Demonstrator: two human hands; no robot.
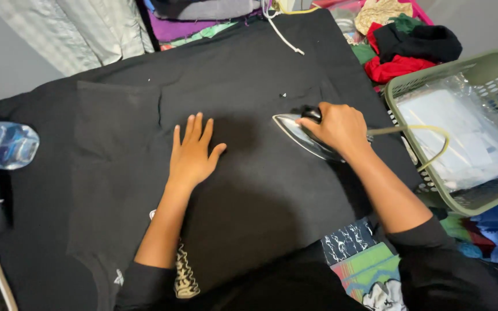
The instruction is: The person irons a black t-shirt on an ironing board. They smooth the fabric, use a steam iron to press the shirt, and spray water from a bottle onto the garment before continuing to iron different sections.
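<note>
A black garment (243,92) lies spread flat over the whole work surface. My left hand (192,152) rests palm down on it near the middle, fingers apart, holding nothing. My right hand (336,126) grips the handle of a clothes iron (297,131), whose shiny metal soleplate points left and sits on the cloth a short way right of my left hand. A yellowish cord (427,131) runs from the iron's back toward the right.
A green plastic laundry basket (410,80) with a clear plastic bag inside stands at the right edge. Red, black and green clothes (404,43) are piled behind it. A clear plastic water bottle (4,144) lies at the left. Folded fabrics are stacked at the far side.
</note>
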